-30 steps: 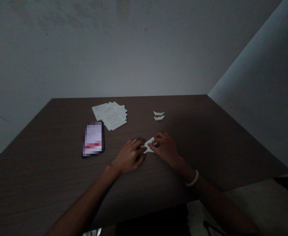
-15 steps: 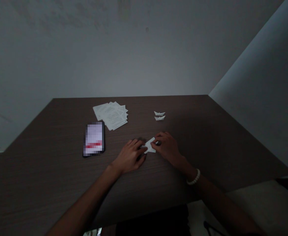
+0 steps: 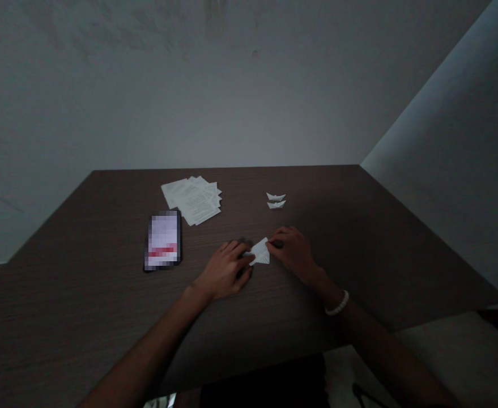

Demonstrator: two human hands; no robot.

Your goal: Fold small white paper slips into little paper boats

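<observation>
A small piece of folded white paper (image 3: 261,252) lies on the table between my hands, with a pointed top and slanting edges. My left hand (image 3: 227,269) is curled over its left end, the thumb and fingertips pressing it and hiding that side. On the opposite side, my right hand (image 3: 293,254) is closed in a pinch at the paper's upper right corner. Just beyond the hands sit two small paper boats, a nearer one (image 3: 276,205) and a farther one (image 3: 276,197), side by side.
Several printed paper sheets (image 3: 195,201) lie fanned out at the back left. Nearer to me is a phone or tablet (image 3: 162,241) with a blurred screen. The brown table (image 3: 337,198) meets a grey wall (image 3: 232,113) at its far edge.
My right hand has shifted slightly right, its fingertips drawing from the paper's face to its corner, so more of the paper shows. The left hand stays in place.
</observation>
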